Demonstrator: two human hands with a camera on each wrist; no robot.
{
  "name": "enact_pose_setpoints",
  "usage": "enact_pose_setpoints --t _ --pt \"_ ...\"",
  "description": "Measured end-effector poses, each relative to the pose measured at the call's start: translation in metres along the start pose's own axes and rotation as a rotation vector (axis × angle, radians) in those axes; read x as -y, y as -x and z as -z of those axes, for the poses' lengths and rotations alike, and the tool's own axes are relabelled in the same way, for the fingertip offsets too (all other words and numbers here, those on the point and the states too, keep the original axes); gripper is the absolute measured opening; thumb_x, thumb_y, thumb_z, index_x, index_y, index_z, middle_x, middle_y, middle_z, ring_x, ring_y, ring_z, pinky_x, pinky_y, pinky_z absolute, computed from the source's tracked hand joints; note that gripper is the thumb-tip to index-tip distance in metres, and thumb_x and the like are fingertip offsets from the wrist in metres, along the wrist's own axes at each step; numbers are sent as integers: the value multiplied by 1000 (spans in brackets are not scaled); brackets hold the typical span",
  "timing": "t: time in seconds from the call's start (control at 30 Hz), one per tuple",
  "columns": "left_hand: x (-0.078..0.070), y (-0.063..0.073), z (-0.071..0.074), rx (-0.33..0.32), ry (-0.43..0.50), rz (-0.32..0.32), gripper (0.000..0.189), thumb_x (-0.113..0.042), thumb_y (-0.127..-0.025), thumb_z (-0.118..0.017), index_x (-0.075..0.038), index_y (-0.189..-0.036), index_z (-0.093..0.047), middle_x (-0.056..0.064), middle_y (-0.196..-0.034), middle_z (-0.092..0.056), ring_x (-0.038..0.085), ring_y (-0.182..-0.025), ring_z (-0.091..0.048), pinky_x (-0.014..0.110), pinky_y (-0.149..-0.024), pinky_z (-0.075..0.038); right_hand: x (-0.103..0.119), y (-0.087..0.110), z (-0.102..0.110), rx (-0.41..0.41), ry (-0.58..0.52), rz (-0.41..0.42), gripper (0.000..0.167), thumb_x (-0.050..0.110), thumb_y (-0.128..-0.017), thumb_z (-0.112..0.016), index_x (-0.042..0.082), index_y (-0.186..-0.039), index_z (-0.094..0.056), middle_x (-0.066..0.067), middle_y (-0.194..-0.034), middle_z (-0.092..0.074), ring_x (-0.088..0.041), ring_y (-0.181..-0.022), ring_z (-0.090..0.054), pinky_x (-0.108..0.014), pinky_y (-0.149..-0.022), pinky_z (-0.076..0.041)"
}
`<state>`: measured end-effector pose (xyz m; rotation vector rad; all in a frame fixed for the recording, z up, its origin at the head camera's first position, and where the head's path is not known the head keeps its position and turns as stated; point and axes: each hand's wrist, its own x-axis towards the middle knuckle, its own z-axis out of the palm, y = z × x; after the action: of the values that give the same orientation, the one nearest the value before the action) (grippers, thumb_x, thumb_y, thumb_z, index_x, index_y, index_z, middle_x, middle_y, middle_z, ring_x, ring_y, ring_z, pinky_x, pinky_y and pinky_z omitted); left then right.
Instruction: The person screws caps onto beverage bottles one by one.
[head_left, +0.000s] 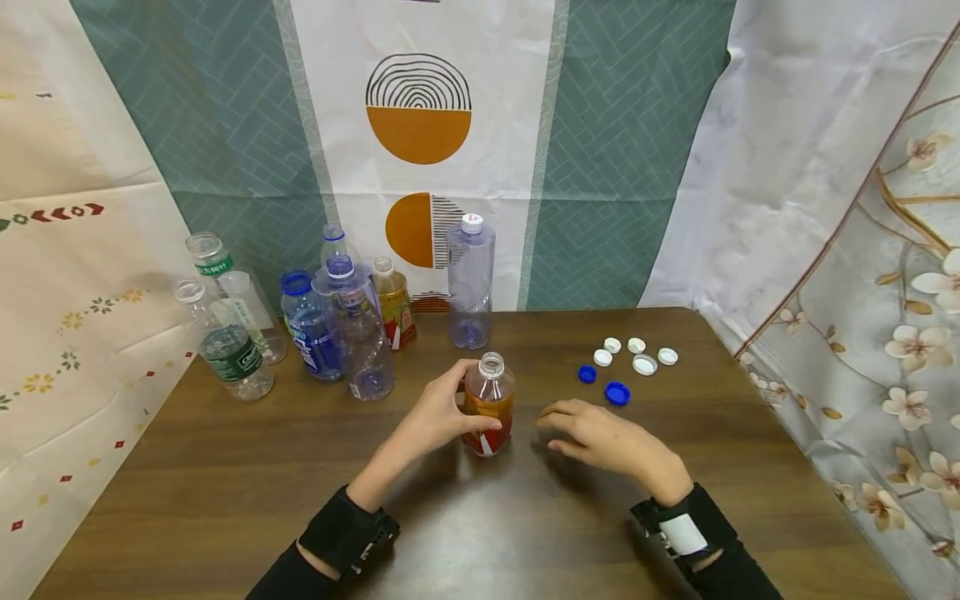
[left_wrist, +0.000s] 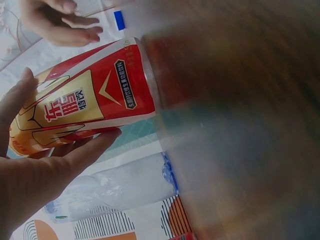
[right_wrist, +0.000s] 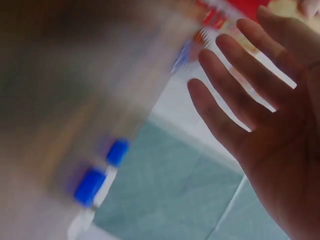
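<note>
My left hand [head_left: 442, 410] grips an uncapped plastic drink bottle [head_left: 491, 406] with a red and yellow label, upright at the middle of the table. In the left wrist view, thumb and fingers wrap round the label of this bottle [left_wrist: 85, 95]. To the right of the bottle, apart from it, my right hand [head_left: 603, 437] hovers over the table with nothing in it. The right wrist view shows the fingers of that hand [right_wrist: 280, 115] spread and nearly straight. Beyond it lie a blue cap [head_left: 587, 374] and a larger blue cap [head_left: 618, 393].
Several white caps [head_left: 602, 357] lie at the back right of the brown table [head_left: 225, 492]. A tall clear bottle [head_left: 471, 283] with a white cap stands behind. At the back left are a green-labelled bottle [head_left: 234, 354], a blue-labelled bottle [head_left: 311, 333] and another red-labelled bottle [head_left: 395, 308].
</note>
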<state>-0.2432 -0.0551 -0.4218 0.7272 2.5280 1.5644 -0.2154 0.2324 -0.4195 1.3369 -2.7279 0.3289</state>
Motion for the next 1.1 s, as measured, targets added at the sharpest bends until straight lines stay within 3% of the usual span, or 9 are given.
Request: enact_pose_setpoints --t 0.13,0.23,0.37,0.5,0.67,0.83,1.1 --pt "0 1 0 0 -8 -3 79 -18 -74 -93 -10 -141 -50 8 -132 -64 29 -123 -62 48 -102 -52 -46 5 21 -62 58 -61 26 2 -89 -75 0 -115 -71 -10 -110 -69 -27 -102 -67 -40 -85 -57" --pt "-2 1 0 10 -5 -6 79 -18 -76 -92 -8 -141 -48 11 -133 -63 31 -124 -61 49 -102 -52 -86 10 40 -72 50 -209 25 -6 -88 -71 -2 -113 -71 -15 -108 -70 -31 -98 -67 -43 -81 -57" --pt "-3 -1 0 45 5 1 81 -16 -78 -90 -6 -143 -44 13 -136 -60 33 -126 -60 51 -104 -51 -131 20 57 -17 57 -411 25 -7 -90 -67 -7 -115 -68 -24 -111 -69 -41 -104 -65 -49 -84 -56" --pt "-4 -2 1 68 3 1 83 -14 -79 -89 -5 -145 -40 15 -139 -57 33 -127 -58 53 -107 -47 -163 23 61 85 80 -484 27 -4 -90 -66 -12 -116 -65 -29 -113 -66 -49 -110 -59 -56 -91 -53" --pt "-5 0 4 90 10 -9 85 -14 -81 -88 -3 -147 -35 19 -141 -54 36 -128 -55 55 -110 -43 -181 19 50 134 68 -498 27 2 -95 -66 -13 -117 -64 -30 -115 -65 -50 -113 -57 -57 -96 -50" --pt "-4 1 7 124 47 6 86 -16 -85 -84 -3 -150 -30 21 -142 -51 38 -129 -55 55 -108 -45 -184 12 39 153 7 -558 28 6 -97 -65 -12 -119 -65 -30 -119 -64 -51 -117 -54 -60 -99 -47" --pt "-5 1 9 131 47 27 77 -15 -85 -84 -5 -146 -38 19 -140 -55 39 -129 -55 53 -106 -48 -191 8 30 177 -45 -654 26 3 -94 -64 -9 -117 -69 -28 -119 -67 -49 -114 -58 -57 -94 -51"
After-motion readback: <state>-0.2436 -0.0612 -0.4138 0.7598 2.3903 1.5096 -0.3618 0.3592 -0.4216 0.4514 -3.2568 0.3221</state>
